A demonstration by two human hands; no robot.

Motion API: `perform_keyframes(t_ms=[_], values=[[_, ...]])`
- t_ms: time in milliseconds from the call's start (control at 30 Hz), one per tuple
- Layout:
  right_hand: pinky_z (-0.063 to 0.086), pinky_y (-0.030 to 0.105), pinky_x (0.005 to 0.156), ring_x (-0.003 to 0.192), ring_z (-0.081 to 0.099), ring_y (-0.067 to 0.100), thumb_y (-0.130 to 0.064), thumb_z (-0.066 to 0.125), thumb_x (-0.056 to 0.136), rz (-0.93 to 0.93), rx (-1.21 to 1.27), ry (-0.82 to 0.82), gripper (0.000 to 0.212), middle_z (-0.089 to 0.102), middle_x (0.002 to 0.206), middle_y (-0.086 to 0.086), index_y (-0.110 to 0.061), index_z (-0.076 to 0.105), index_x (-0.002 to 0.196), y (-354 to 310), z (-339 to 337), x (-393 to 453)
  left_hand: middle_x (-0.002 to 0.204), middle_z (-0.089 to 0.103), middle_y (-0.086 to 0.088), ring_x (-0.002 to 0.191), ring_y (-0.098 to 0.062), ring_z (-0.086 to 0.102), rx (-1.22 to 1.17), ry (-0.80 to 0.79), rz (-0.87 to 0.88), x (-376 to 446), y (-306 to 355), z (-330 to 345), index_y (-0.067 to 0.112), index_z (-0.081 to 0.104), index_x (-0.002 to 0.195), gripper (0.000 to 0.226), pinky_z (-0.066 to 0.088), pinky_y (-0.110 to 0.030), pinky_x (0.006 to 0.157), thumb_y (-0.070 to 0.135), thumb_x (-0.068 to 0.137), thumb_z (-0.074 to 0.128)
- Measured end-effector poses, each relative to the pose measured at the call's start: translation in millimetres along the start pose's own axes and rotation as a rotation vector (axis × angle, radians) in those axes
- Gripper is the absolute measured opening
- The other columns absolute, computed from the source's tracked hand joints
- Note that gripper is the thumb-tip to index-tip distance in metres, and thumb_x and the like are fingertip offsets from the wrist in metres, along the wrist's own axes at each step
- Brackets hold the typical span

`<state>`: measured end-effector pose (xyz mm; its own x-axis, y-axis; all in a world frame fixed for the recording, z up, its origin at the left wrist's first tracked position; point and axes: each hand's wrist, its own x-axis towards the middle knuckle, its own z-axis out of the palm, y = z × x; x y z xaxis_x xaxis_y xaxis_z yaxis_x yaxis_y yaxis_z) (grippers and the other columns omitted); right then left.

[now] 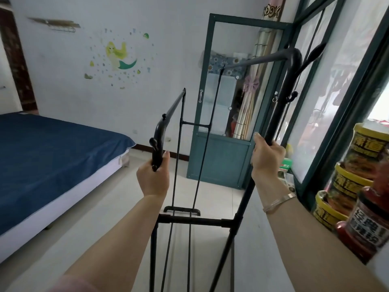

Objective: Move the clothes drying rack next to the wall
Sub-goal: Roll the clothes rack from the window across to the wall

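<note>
A: What sits nearest?

B: Two bare forearms, and at the right edge a stack of yellow-lidded tubs (349,182), three that I can count, with a red-lidded jar (367,226) in front; the frame edge cuts them off.

A: And the hands?

B: The left hand (153,178) has its fingers wrapped shut around the lower left post of the clothes drying rack (190,220). The right hand (267,155) grips the taller right post; a bracelet (279,202) circles that wrist.

A: Where is the rack?

B: In mid-floor between the bed (52,152) on the left and the window frame on the right, its feet cut off below.

A: Farther?

B: A green glass door (219,161), then the far wall (63,81) with one mermaid sticker (119,56). What lies behind the glass is hard to make out.
</note>
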<state>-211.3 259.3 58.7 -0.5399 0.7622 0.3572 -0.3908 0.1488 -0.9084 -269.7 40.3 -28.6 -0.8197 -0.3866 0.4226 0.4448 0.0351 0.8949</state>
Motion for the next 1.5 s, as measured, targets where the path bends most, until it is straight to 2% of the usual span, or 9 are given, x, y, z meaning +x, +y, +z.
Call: perform_keyframes(t_ms=[67,233,300,367,500,600,1033,1400,1500], values=[[0.025,0.028,0.041,0.039,0.03,0.016,-0.022,0.068,0.084,0.01,0.025,-0.023,0.04,0.037,0.042,-0.003,-0.018,0.046,0.05,6.4,6.8,11.8,0.043,0.052,0.018,0.047,0.003,0.048,0.009,0.016,-0.029,6.5,-8.0,8.3,0.025,0.046,0.05,0.045,0.036,-0.025,0.055,0.036,0.088,0.065],[0.04,0.02,0.036,0.034,0.045,0.011,-0.023,0.067,0.088,0.015,0.067,-0.08,0.032,0.05,0.042,-0.001,-0.01,0.059,0.06,22.8,21.3,37.2,0.043,0.055,0.001,0.048,-0.022,0.058,0.002,0.034,-0.062,20.8,-20.7,27.2,0.018,0.054,0.052,0.043,0.049,-0.032,0.054,0.043,0.087,0.063],[0.047,0.02,0.042,0.036,0.053,0.012,-0.024,0.066,0.088,0.02,0.07,-0.08,0.033,0.057,0.043,0.0,-0.001,0.064,0.065,27.8,28.0,46.9,0.041,0.058,0.0,0.042,-0.012,0.059,-0.007,0.037,-0.062,24.1,-24.5,34.2,0.015,0.058,0.053,0.045,0.046,-0.021,0.052,0.045,0.086,0.062],[0.052,0.022,0.048,0.039,0.059,0.015,-0.025,0.066,0.089,0.028,0.074,-0.092,0.035,0.062,0.045,0.002,0.002,0.066,0.067,32.0,34.5,53.4,0.044,0.062,0.002,0.041,-0.007,0.059,0.0,0.042,-0.064,27.0,-27.3,38.0,0.014,0.061,0.055,0.047,0.044,-0.018,0.056,0.049,0.085,0.061],[0.059,0.033,0.059,0.043,0.062,0.018,-0.024,0.067,0.089,0.032,0.122,-0.122,0.033,0.064,0.045,0.002,-0.01,0.065,0.059,39.2,50.0,65.2,0.05,0.068,0.001,0.048,-0.01,0.065,-0.009,0.055,-0.057,40.2,-32.1,44.9,0.016,0.065,0.058,0.047,0.056,-0.037,0.072,0.056,0.084,0.059],[0.058,0.032,0.059,0.044,0.062,0.019,-0.024,0.067,0.089,0.047,0.135,-0.137,0.03,0.064,0.046,0.003,-0.011,0.066,0.062,46.1,60.0,75.3,0.052,0.069,0.001,0.051,-0.013,0.067,0.01,0.06,-0.025,51.5,-38.2,50.6,0.019,0.066,0.058,0.045,0.057,-0.048,0.08,0.053,0.086,0.06],[0.052,0.022,0.048,0.041,0.062,0.019,-0.028,0.068,0.086,0.062,0.086,-0.131,0.034,0.065,0.047,0.005,-0.007,0.064,0.06,90.4,148.6,136.2,0.049,0.065,0.003,0.045,-0.009,0.063,0.035,0.075,-0.025,145.8,-85.8,83.3,0.012,0.064,0.061,0.045,0.058,-0.047,0.076,0.048,0.088,0.062],[0.055,0.025,0.05,0.041,0.062,0.017,-0.027,0.068,0.087,0.074,0.09,-0.14,0.031,0.065,0.047,0.004,-0.008,0.065,0.063,127.7,229.0,177.3,0.047,0.063,-0.002,0.045,-0.012,0.064,0.044,0.098,-0.009,226.4,-127.3,101.4,0.01,0.063,0.064,0.043,0.058,-0.048,0.076,0.046,0.087,0.063],[0.054,0.025,0.049,0.04,0.061,0.018,-0.028,0.068,0.087,0.075,0.096,-0.136,0.031,0.065,0.046,0.004,-0.008,0.064,0.062,137.3,244.4,192.1,0.048,0.063,-0.001,0.045,-0.01,0.064,0.035,0.102,-0.017,243.5,-136.8,111.7,0.009,0.063,0.065,0.043,0.06,-0.039,0.067,0.046,0.086,0.064]])
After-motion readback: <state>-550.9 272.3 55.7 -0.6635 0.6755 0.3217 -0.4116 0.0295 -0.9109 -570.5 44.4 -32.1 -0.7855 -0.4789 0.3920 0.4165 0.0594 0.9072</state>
